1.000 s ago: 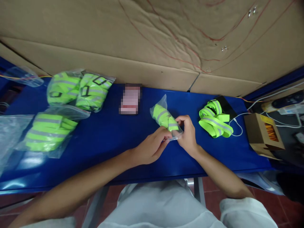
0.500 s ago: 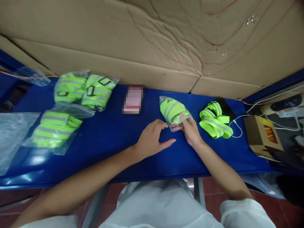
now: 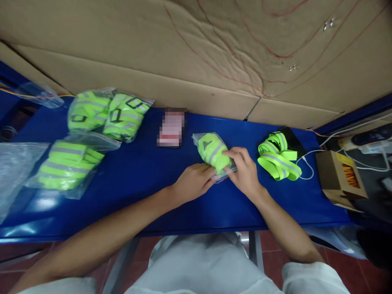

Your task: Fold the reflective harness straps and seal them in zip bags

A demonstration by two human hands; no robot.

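A clear plastic bag [image 3: 212, 150] with a rolled neon-yellow reflective strap inside lies in front of me, its near end between my two hands. With closed fingers, my left hand [image 3: 196, 179] grips the bag's near left corner. My right hand [image 3: 243, 169] closes on the right side, fingers over the top and thumb near the bag's mouth. A dark marking shows through the plastic on the strap. To the right of my right hand sits a loose heap of neon-yellow reflective straps [image 3: 278, 159].
Filled bags [image 3: 125, 116] of the same straps lie at the left, near flat clear plastic bags [image 3: 18, 171]. A blurred-out phone [image 3: 170, 127] rests at the back. An open cardboard box [image 3: 339, 177] and white cables [image 3: 309, 173] are at the right. Brown cardboard [image 3: 153, 49] stands behind the blue table [image 3: 137, 175].
The bag has moved left and nearer to me. My left hand, open and apart before, has closed on its near edge. My right hand has shifted its fingers onto the bag's top.
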